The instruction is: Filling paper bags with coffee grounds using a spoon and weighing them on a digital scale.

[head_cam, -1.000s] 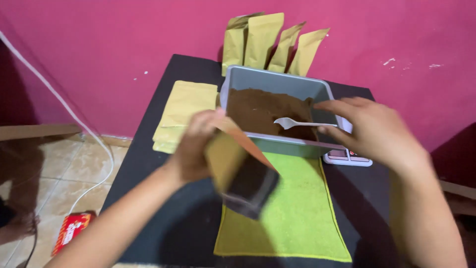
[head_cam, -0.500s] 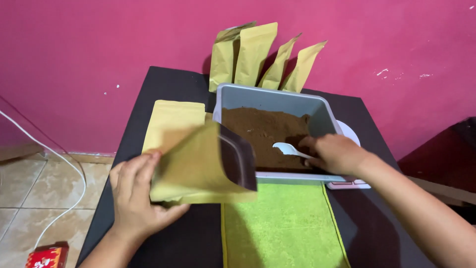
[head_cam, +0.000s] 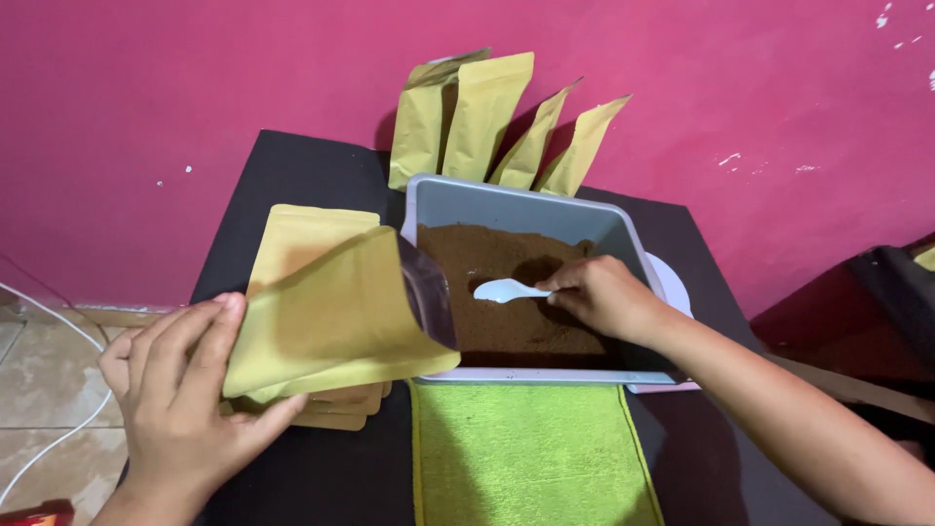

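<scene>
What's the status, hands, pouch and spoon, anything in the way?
Left hand holds open pouch beside tray. Right hand holds white spoon over brown powder. Nothing between pouch and spoon.

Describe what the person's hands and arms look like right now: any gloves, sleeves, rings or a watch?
Both are bare. The left hand shows no glove or ring, and its wrist no watch. The right hand is likewise ungloved, with the forearm uncovered to the frame's edge; no sleeve, band or marking shows. Fingernails look short and unpainted.

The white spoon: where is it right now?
In the head view the spoon is right of centre, held by the right hand just over the brown powder inside the grey tub.
</scene>
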